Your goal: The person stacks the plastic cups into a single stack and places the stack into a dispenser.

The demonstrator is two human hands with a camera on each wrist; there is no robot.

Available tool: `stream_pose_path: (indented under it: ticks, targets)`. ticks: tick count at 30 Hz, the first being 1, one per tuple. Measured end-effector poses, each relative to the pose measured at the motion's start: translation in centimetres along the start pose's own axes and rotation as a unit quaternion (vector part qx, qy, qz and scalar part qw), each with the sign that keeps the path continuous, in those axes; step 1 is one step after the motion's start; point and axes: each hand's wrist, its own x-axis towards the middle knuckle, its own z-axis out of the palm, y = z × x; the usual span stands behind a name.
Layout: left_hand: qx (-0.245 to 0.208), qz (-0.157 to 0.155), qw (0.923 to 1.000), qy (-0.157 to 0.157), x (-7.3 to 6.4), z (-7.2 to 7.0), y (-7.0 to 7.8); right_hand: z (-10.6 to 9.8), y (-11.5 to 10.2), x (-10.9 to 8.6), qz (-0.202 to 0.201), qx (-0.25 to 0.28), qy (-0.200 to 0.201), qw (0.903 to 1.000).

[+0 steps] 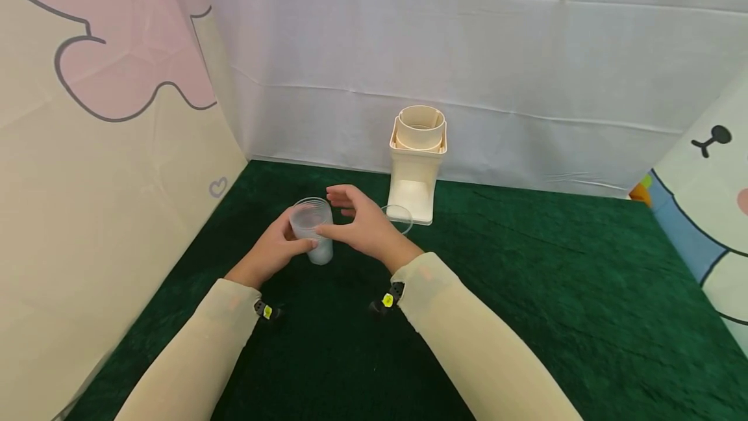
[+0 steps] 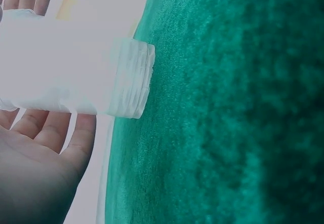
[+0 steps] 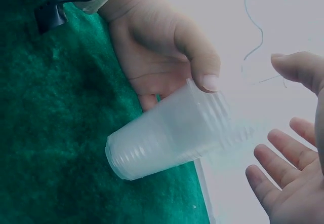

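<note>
My left hand (image 1: 270, 251) grips a stack of translucent plastic cups (image 1: 321, 253), thumb on the near side and fingers round the far side. The stack stands slightly tilted, mouths up, in the head view. In the right wrist view the left thumb (image 3: 208, 79) presses near the cups' rims. My right hand (image 1: 367, 227) is beside the stack with its fingers apart. Its thumb overlaps the cups in the head view, while the right wrist view shows a gap between that hand and the ribbed rims.
A cream cup dispenser (image 1: 413, 177) with a round top opening stands at the back against the white cloth. Behind my right wrist a clear round rim (image 1: 411, 218) shows, partly hidden. Dark green cloth (image 1: 526, 291) covers the table; a printed curtain (image 1: 146, 167) hangs on the left.
</note>
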Motion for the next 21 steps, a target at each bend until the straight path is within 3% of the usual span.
stream_pose_path:
  ticks: [21]
  targets:
    - [0.008, -0.003, 0.9999, 0.008, 0.2, -0.2, -0.5, -2.8, 0.3, -3.7, -0.052, 0.048, 0.033, 0.997]
